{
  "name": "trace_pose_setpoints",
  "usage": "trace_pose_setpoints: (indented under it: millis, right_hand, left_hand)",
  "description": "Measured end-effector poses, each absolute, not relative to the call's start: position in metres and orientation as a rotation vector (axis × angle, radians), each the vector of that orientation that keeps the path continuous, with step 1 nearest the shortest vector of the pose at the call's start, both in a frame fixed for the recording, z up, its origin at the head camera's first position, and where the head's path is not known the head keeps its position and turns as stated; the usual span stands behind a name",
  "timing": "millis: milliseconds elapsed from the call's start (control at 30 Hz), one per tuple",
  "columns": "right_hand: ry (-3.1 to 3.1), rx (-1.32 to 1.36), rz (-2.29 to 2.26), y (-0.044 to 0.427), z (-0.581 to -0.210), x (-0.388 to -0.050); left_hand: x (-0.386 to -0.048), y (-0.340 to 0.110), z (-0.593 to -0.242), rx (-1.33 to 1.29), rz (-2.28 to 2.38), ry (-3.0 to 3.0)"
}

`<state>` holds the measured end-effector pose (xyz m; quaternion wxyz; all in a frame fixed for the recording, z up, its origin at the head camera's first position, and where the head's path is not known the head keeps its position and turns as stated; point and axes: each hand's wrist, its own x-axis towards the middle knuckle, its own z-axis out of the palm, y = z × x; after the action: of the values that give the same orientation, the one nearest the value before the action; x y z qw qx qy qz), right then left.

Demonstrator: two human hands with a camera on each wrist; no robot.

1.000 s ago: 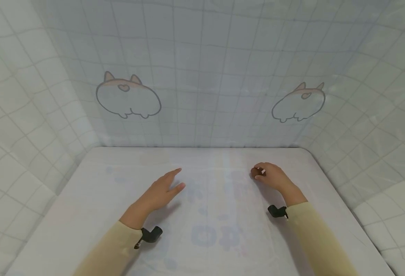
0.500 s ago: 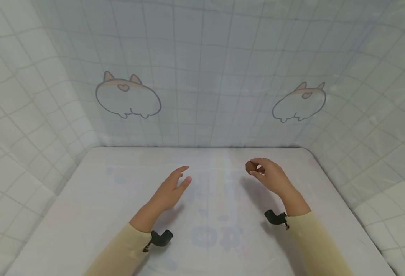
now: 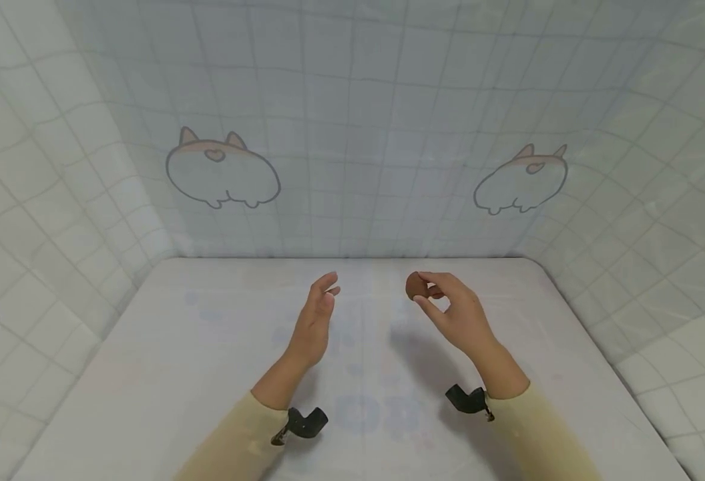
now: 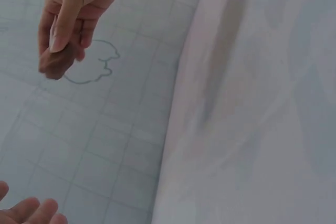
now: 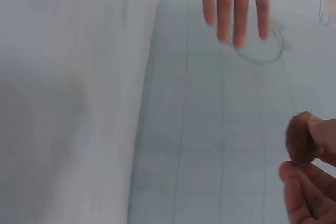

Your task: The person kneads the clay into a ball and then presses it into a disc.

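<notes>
A person's right hand (image 3: 463,319) pinches a brown lump (image 3: 415,286) between thumb and fingertips above a white table (image 3: 148,347), as the left hand (image 3: 313,327), empty with fingers extended, hovers apart alongside.

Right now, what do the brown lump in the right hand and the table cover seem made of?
The brown lump looks matte, perhaps clay or wood: dull brown, without shine. The table cover, faintly glossy and softly creased, may be plastic or smooth cloth.

I see a rounded, matte brown lump (image 3: 416,286) of unclear material, pinched aloft, ten o'clock from the right hand (image 3: 464,314).
</notes>
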<state>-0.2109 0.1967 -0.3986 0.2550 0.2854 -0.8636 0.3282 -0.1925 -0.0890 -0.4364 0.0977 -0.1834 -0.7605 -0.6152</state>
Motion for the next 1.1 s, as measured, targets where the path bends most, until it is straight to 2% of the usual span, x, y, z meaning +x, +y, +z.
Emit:
trace_pose_setpoints:
  millis: [367,767,1100]
  right_hand:
    - [-2.124,0.904,0.983,0.162,-0.405,-0.197]
    - [-2.061,1.09,1.037,0.134,-0.416,-0.188]
    - [-2.007,1.166,0.993,0.12,-0.427,-0.185]
  left_hand:
    - [-0.187,-0.049,-0.433,-0.594,-2.043,-2.032]
    - [-0.187,-0.032,-0.423,-0.592,-2.483,-1.607]
    - [-0.183,-0.025,-0.424,-0.802,-2.624,-1.331]
